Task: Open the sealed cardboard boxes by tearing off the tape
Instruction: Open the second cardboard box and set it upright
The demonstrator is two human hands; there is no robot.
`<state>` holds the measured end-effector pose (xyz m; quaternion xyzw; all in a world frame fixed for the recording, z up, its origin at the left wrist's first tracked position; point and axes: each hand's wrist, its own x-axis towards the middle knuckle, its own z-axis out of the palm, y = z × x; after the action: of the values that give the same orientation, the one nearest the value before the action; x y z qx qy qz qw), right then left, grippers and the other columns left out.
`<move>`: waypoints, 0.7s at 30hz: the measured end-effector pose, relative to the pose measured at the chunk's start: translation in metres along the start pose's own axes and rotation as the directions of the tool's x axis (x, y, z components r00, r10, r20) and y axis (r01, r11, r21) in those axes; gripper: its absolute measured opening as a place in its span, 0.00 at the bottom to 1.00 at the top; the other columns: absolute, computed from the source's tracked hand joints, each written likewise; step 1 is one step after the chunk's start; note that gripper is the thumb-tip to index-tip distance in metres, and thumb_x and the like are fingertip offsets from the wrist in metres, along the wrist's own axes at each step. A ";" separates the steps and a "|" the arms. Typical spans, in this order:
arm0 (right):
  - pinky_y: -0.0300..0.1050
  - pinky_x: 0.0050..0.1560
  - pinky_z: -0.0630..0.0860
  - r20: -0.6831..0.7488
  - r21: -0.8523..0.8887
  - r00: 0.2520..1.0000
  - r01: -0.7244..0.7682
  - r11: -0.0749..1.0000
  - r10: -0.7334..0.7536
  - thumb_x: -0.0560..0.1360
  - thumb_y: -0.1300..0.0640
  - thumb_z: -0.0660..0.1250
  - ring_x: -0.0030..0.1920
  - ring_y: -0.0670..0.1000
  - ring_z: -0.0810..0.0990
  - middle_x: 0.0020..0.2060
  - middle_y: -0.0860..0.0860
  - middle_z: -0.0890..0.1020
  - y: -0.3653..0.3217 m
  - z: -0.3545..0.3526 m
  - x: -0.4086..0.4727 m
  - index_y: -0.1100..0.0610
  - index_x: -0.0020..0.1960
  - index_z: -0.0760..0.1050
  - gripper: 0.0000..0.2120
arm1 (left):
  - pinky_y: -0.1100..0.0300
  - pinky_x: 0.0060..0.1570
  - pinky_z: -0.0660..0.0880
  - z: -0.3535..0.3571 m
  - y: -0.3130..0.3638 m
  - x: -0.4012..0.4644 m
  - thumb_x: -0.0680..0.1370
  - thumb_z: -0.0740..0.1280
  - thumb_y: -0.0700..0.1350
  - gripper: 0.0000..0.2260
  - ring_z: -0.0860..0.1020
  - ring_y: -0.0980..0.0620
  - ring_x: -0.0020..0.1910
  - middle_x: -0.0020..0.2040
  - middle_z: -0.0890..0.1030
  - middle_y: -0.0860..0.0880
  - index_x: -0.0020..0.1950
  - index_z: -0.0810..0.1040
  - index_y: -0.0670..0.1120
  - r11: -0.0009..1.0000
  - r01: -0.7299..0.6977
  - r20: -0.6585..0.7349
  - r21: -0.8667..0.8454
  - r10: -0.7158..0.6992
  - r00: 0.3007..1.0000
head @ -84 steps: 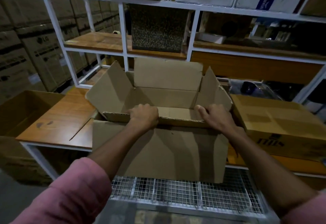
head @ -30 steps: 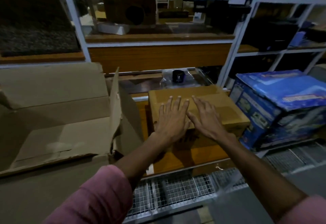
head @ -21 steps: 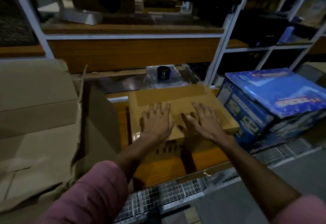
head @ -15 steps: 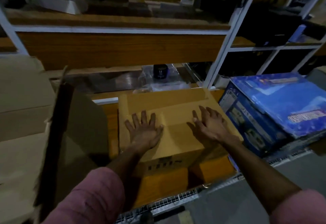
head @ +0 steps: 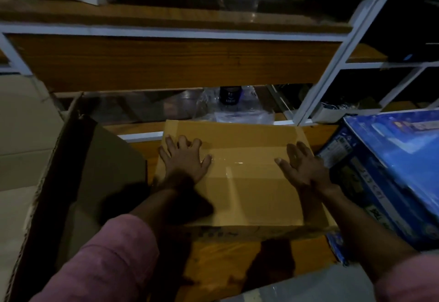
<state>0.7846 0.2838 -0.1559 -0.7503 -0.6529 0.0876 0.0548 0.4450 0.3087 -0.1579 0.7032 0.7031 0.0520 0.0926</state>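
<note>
A sealed brown cardboard box (head: 240, 190) lies on the wooden shelf in front of me. A strip of clear glossy tape (head: 242, 159) runs across its top from left to right. My left hand (head: 184, 161) rests flat on the left part of the lid, fingers spread and slightly curled at the tape's left end. My right hand (head: 300, 167) lies flat on the right part of the lid, fingers spread. Neither hand holds anything.
A big opened cardboard box (head: 47, 159) stands at the left, its flap close to my left arm. A blue printed box (head: 389, 173) leans against the sealed box's right side. Behind are a dark jar (head: 229, 95), plastic wrap and white shelf posts (head: 337, 52).
I left the big open box and turned right to the sealed box. My hands, first together at its middle, have slid apart to its two ends, and the box sits closer.
</note>
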 end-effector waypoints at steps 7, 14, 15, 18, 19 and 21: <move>0.68 0.74 0.57 0.009 0.036 1.000 -0.027 0.999 0.027 0.73 0.21 0.47 0.78 0.64 0.57 0.81 0.49 0.50 0.005 0.007 0.004 0.41 0.79 0.51 0.41 | 0.21 0.66 0.51 0.001 -0.003 0.009 0.72 0.50 0.77 0.39 0.39 0.28 0.77 0.82 0.48 0.49 0.80 0.49 0.63 0.991 0.134 0.102 0.020 -0.136 0.986; 0.71 0.70 0.62 0.055 0.086 0.997 -0.065 0.994 0.060 0.69 0.19 0.49 0.76 0.69 0.57 0.81 0.45 0.48 0.007 0.006 -0.006 0.39 0.79 0.50 0.44 | 0.29 0.65 0.64 -0.001 -0.020 -0.004 0.68 0.49 0.82 0.45 0.58 0.28 0.73 0.81 0.47 0.54 0.80 0.49 0.63 0.987 0.151 0.114 -0.051 -0.144 0.983; 0.73 0.67 0.63 0.058 0.106 0.997 -0.061 0.993 0.056 0.69 0.19 0.51 0.76 0.70 0.56 0.81 0.44 0.48 0.007 0.006 -0.011 0.39 0.79 0.50 0.43 | 0.30 0.66 0.64 0.000 -0.022 -0.011 0.68 0.49 0.82 0.44 0.59 0.28 0.73 0.81 0.47 0.54 0.80 0.50 0.63 0.987 0.149 0.099 -0.065 -0.142 0.985; 0.72 0.65 0.64 0.022 0.150 1.000 -0.010 0.989 0.007 0.70 0.22 0.57 0.76 0.69 0.56 0.80 0.43 0.50 0.008 0.003 -0.029 0.38 0.77 0.52 0.41 | 0.30 0.67 0.63 0.006 -0.028 -0.032 0.67 0.47 0.82 0.45 0.60 0.30 0.73 0.81 0.49 0.54 0.79 0.53 0.62 0.987 0.141 0.029 -0.083 -0.139 0.990; 0.72 0.66 0.65 0.011 0.168 1.000 0.007 0.986 -0.009 0.70 0.23 0.59 0.76 0.68 0.56 0.80 0.42 0.50 0.007 0.000 -0.033 0.37 0.77 0.52 0.41 | 0.30 0.68 0.64 0.006 -0.029 -0.038 0.66 0.46 0.83 0.46 0.61 0.31 0.73 0.80 0.50 0.54 0.79 0.55 0.61 0.987 0.136 0.004 -0.086 -0.137 0.991; 0.70 0.68 0.65 -0.004 0.208 0.999 0.040 0.977 -0.040 0.69 0.25 0.62 0.76 0.65 0.57 0.79 0.41 0.52 0.007 -0.007 -0.041 0.37 0.77 0.53 0.41 | 0.31 0.67 0.65 0.005 -0.032 -0.048 0.65 0.43 0.84 0.47 0.65 0.32 0.72 0.79 0.53 0.52 0.78 0.59 0.59 0.986 0.129 -0.062 -0.101 -0.136 0.989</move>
<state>0.7870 0.2422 -0.1480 -0.7271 -0.6553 0.1544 0.1345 0.4141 0.2598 -0.1663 0.6473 0.7477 0.1035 0.1056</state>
